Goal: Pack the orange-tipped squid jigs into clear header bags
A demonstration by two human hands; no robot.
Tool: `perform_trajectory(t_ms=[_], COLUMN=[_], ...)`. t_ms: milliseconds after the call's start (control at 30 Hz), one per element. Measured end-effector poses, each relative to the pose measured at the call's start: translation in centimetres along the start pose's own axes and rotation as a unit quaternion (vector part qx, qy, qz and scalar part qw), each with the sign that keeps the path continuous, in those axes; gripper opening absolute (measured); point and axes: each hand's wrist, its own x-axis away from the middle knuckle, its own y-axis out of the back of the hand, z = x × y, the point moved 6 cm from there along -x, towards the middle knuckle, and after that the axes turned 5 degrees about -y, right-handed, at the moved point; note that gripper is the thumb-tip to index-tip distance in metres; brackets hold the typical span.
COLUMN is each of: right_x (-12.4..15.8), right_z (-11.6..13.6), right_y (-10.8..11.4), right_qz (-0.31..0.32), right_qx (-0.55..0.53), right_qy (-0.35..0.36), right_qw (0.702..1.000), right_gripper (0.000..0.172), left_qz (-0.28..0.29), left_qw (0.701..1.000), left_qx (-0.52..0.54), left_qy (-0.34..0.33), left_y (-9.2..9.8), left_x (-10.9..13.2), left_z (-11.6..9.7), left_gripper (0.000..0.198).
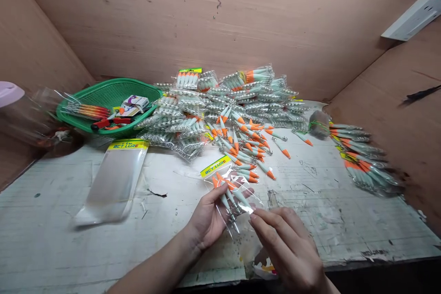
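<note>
My left hand (208,216) holds a clear plastic bag (216,170) with a yellow "BCT LURE" header, thumb on top and fingers beneath. Inside are several fishing lures with orange heads and pale bodies, hook ends toward me. My right hand (289,243) pinches the tail end of one pale-bodied fishing lure (242,198) at the bag's near, right side; its fingertips partly cover that end. Just beyond the bag lies a loose pile of the same orange and pale lures (248,147) on the worktable (165,243).
Many packed lure bags (234,96) are heaped along the back wall. A green basket (86,89) with tools and small boxes stands at left, near a stack of unfilled bags (115,183). More packed lures (368,161) lie at right, beside a greyish lump (319,125).
</note>
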Motion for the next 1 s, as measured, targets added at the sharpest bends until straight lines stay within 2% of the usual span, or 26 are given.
perform_trajectory(t_ms=[167,300,367,433,500,533,600,667,767,1000], right_x=[0.3,0.1,-0.7,-1.5,-1.9,-1.8,-1.7,-1.5,-1.4,-2.1], right_z=[0.3,0.2,-1.0,-4.1,-8.7,-11.1,-14.6,-16.7,-17.9,-18.0], right_y=[-0.8,-0.4,0.1,0.5,0.2,-0.5,-2.0,-3.4,-4.1,-2.7], right_qz=[-0.022,-0.065,-0.065,-0.063,-0.049,-0.014,0.031,0.068,0.111,0.194], right_qx=[-0.020,-0.026,-0.044,-0.045,0.007,0.055,0.081,0.089,0.105,0.108], right_qy=[0.000,-0.028,-0.046,-0.104,-0.205,-0.253,-0.282,-0.284,-0.286,-0.303], right_qw=[1.000,0.997,0.996,0.992,0.978,0.966,0.955,0.952,0.946,0.927], right_gripper=[0.035,0.031,0.026,0.018,0.009,0.010,0.012,0.008,0.006,0.016], left_qz=[-0.012,-0.012,-0.009,-0.009,-0.011,-0.013,-0.013,-0.015,-0.024,-0.026], left_qw=[1.000,1.000,0.999,1.000,1.000,0.999,0.999,0.999,0.999,0.998], left_qx=[-0.008,-0.022,-0.027,-0.025,-0.019,-0.017,-0.017,-0.020,-0.025,-0.037], left_qy=[0.007,0.017,0.015,0.000,-0.018,-0.027,-0.034,-0.034,-0.033,-0.032], left_y=[-0.2,-0.1,0.0,0.1,0.1,0.0,-0.1,-0.1,-0.1,0.2], left_x=[0.2,0.4,0.4,0.4,0.3,0.3,0.2,0.1,0.1,0.1], left_z=[0.3,0.6,0.5,0.0,-0.6,-0.9,-1.3,-1.5,-1.5,-1.2], left_gripper=[0.043,0.046,0.047,0.045,0.042,0.040,0.038,0.036,0.036,0.043])
